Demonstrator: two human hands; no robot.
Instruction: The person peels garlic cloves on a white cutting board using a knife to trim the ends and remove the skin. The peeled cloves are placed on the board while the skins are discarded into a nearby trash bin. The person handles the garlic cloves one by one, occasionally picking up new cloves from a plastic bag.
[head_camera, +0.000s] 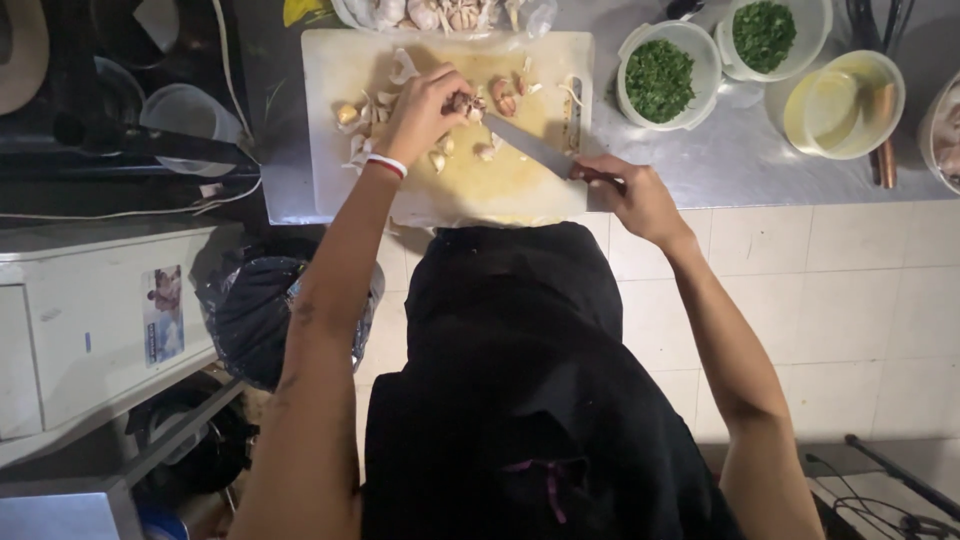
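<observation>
Pale, papery garlic clove, pinched at the far middle of the cutting board by my left hand. Right hand closed on the handle of the knife, blade tip at the clove. I judge fingertips should stay curled back. Loose cloves and skins around; tubs of chopped herbs on the table.

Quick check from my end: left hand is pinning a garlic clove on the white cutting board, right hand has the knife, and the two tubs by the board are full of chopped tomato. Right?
Not quite. The two tubs hold chopped green herbs, not tomato; the head view shows it. The rest stands: the left hand pins a garlic clove on the white cutting board, and the right hand has the knife.
</observation>
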